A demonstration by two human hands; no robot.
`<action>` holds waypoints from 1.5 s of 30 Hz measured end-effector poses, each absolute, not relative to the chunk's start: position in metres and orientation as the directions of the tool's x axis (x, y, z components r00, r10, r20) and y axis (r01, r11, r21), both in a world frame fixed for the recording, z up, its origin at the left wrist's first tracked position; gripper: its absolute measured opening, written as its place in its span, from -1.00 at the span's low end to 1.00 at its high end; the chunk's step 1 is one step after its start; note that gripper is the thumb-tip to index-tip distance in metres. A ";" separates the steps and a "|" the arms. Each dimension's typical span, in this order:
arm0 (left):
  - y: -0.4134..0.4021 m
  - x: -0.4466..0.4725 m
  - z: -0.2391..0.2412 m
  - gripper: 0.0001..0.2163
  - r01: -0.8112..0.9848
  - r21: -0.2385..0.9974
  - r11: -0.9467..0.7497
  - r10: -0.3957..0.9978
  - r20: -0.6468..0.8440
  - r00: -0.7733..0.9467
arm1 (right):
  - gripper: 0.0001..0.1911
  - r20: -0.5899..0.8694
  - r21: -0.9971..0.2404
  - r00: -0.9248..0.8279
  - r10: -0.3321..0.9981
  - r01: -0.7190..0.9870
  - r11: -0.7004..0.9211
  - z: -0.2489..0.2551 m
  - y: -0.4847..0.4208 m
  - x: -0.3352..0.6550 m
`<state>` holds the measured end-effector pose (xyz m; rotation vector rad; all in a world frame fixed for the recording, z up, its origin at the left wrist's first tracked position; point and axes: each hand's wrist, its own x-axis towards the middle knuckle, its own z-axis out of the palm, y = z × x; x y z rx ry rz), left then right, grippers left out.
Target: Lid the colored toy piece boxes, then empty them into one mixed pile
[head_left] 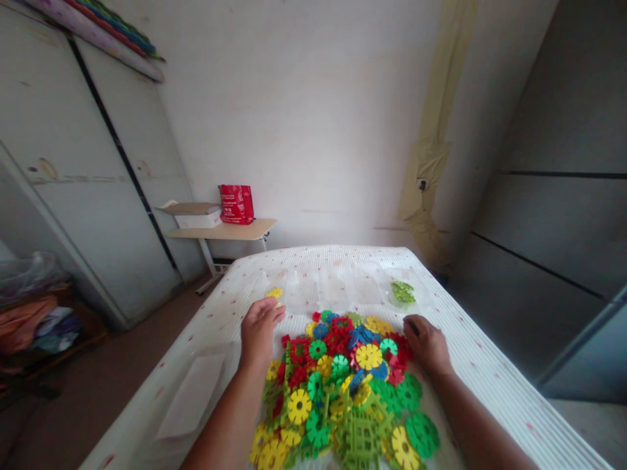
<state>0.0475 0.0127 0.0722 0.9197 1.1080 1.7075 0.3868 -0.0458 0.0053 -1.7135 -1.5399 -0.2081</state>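
Note:
My left hand [261,326] is closed in a pinch near the left end of a row of clear plastic containers [304,299]. A bit of a yellow notched disc [279,305] shows at its fingertips. Just beyond it, another yellow disc [275,292] lies in the leftmost container. Between my forearms spreads a pile of plastic building pieces: yellow, green and blue notched discs [369,356], red pieces [337,341] and green lattice pieces [361,434]. At the pile's right edge my right hand [430,346] has its fingers curled; what they hold, if anything, is hidden.
Small light-green pieces [402,292] fill part of the rightmost container. A clear tray with a pale rectangular sheet [192,395] lies left of my left forearm. Beyond the white ribbed tablecloth [490,385], a side table [245,230] carries a red bag [236,204] and a white box [198,217].

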 end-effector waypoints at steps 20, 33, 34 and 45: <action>-0.028 0.034 0.001 -0.82 0.534 0.754 -0.382 0.869 0.490 -0.070 | -0.73 0.480 -0.567 0.321 0.817 0.824 0.010 0.008 -0.048 0.389; -0.026 0.032 0.006 -0.82 0.471 0.811 -0.347 0.902 0.426 -0.068 | -0.75 0.454 -0.573 0.317 0.833 0.819 0.000 0.011 -0.048 0.387; -0.026 0.032 0.006 -0.83 0.468 0.813 -0.347 0.903 0.425 -0.069 | -0.76 0.451 -0.570 0.314 0.835 0.822 -0.001 0.011 -0.048 0.387; -0.026 0.032 0.004 -0.83 0.469 0.807 -0.360 0.894 0.441 -0.073 | -0.77 0.435 -0.566 0.310 0.845 0.824 -0.011 0.005 -0.046 0.390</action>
